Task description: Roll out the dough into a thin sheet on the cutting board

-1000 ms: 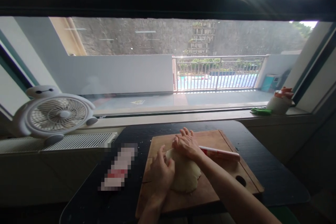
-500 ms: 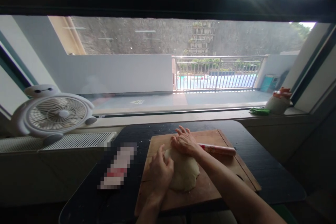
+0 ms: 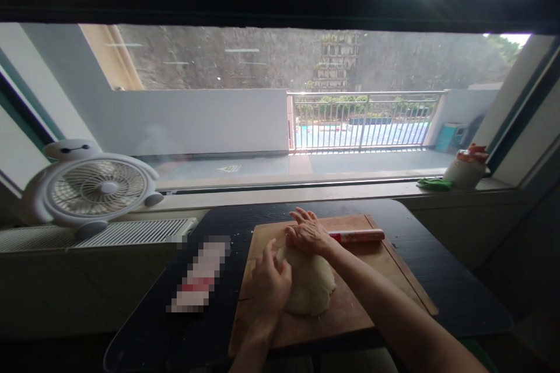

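We have our right hand (image 3: pixel 308 235) laid across the far edge of a pale, flattened, rounded lump of dough (image 3: pixel 308 283), its fingers loosely extended and unclenched, while our left hand (image 3: pixel 272 275) curves, relaxed and with thumb apart from the fingers, at the dough's left edge. The dough lies on a brown rectangular wooden board (image 3: pixel 396 265) on our black wood-grained tabletop (image 3: pixel 446 271), and a shiny reddish-and-white cylindrical roll (image 3: pixel 362 236) rests on the board, right of our right hand.
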Demonstrator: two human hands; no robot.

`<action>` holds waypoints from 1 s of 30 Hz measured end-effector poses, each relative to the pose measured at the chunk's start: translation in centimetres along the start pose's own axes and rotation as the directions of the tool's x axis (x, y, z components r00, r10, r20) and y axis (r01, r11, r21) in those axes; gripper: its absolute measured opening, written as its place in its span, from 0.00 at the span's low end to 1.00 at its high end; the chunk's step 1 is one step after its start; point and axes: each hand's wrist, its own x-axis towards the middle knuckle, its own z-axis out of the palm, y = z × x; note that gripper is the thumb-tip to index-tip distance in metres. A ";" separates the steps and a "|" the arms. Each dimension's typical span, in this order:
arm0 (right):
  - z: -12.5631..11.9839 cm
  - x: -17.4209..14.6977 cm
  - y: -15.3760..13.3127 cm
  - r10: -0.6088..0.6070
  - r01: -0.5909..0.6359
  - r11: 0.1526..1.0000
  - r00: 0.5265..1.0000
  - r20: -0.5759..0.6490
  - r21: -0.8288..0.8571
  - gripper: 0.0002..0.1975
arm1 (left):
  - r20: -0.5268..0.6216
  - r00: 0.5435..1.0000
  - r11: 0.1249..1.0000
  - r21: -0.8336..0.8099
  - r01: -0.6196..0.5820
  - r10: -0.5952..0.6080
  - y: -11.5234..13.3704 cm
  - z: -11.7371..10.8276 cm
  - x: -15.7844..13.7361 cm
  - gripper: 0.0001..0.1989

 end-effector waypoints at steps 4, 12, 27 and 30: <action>0.5 -1.8 -1.2 0.146 -0.149 0.984 0.989 0.033 0.102 0.24 | 0.025 1.000 1.000 0.020 0.014 -0.014 -0.2 0.1 -0.1 0.25; 1.8 1.1 -1.0 0.421 -0.421 0.906 0.907 0.014 0.043 0.25 | 0.020 1.000 1.000 -0.010 0.012 -0.012 -0.3 0.2 -0.1 0.25; 0.7 -0.2 -0.3 0.332 -0.332 0.943 0.940 0.083 -0.014 0.23 | 0.064 0.998 0.998 -0.061 0.016 -0.012 0.2 -0.5 -0.2 0.27; 0.8 0.6 0.0 0.374 -0.374 0.927 0.926 0.058 -0.004 0.23 | 0.052 0.999 0.998 -0.068 0.006 -0.003 0.2 -0.5 -0.2 0.27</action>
